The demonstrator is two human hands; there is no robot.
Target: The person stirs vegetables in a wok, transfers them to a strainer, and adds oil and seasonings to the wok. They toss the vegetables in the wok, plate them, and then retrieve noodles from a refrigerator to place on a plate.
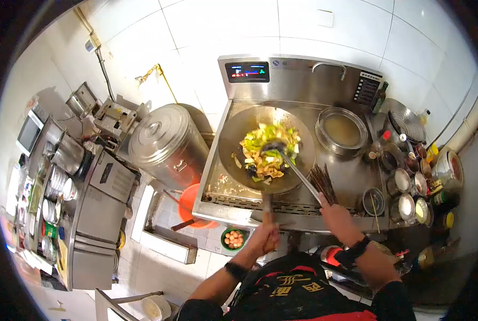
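My left hand (264, 238) is wrapped round the wok handle (268, 206) at the front of the stove. The wok (231, 134) sits on the burner and holds a stir-fry (262, 140) of green and pale vegetable pieces, brownish bits and some dark pieces. In my right hand (337, 219) is the long metal handle of a ladle (299, 174). Its dark bowl lies among the food near the wok's middle. Just left of my right hand, a bamboo wok brush (322, 183) rests on the stove top.
A round pot of liquid (342, 130) stands right of the wok. Several seasoning bowls (406, 206) and bottles crowd the right side. At left are a large lidded steel pot (167, 140), an orange bucket (195, 200) and a bowl of eggs (232, 239).
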